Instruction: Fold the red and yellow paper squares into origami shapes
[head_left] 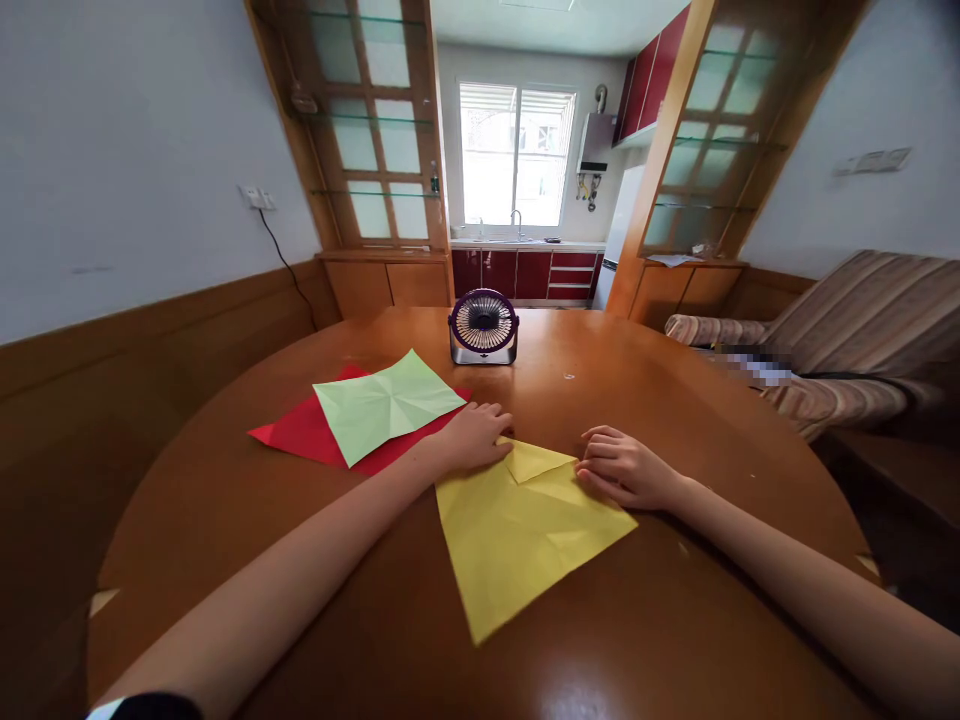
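Yellow sheet (517,530) under both hands: matt paper, creased. Green sheet (386,403) & red sheet (300,432) left of left hand (474,436): matt paper too. Table (675,640): glossy varnished wood. Fan (484,327) beyond hands: smooth plastic w/ metal-looking base.

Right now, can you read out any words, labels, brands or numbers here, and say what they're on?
None can be read.
Yellow paper, green paper, red paper: blank.
Fan: no legible brand.
Blurred patch on the sofa: unreadable.
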